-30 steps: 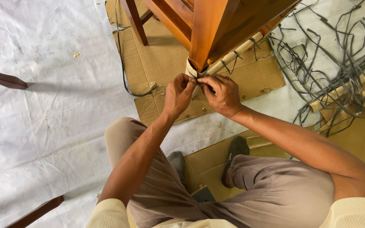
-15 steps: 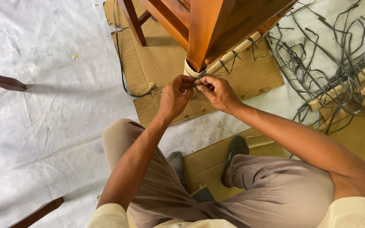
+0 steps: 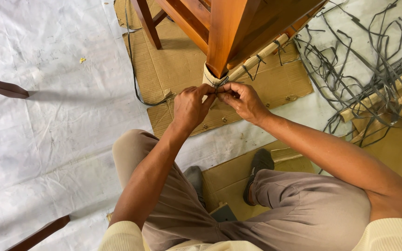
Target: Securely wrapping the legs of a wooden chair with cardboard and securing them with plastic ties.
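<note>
On the white floor sheet (image 3: pixel 47 116), my left hand (image 3: pixel 189 108) and right hand (image 3: pixel 244 101) pinched a thin, limp-looking grey strap (image 3: pixel 220 83) tight around the padded wooden leg (image 3: pixel 223 37).

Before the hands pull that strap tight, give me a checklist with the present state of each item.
1. Both ends pinched: left hand and right hand meet on the dark strap: ok.
2. Cardboard wrap sits around the wooden leg foot: ok.
3. Strap fully around the wrap: cannot tell, far side hidden.
4. Knot formed: cannot tell, fingers cover it.
5. Spare straps lie within sight on the right: ok.
</note>
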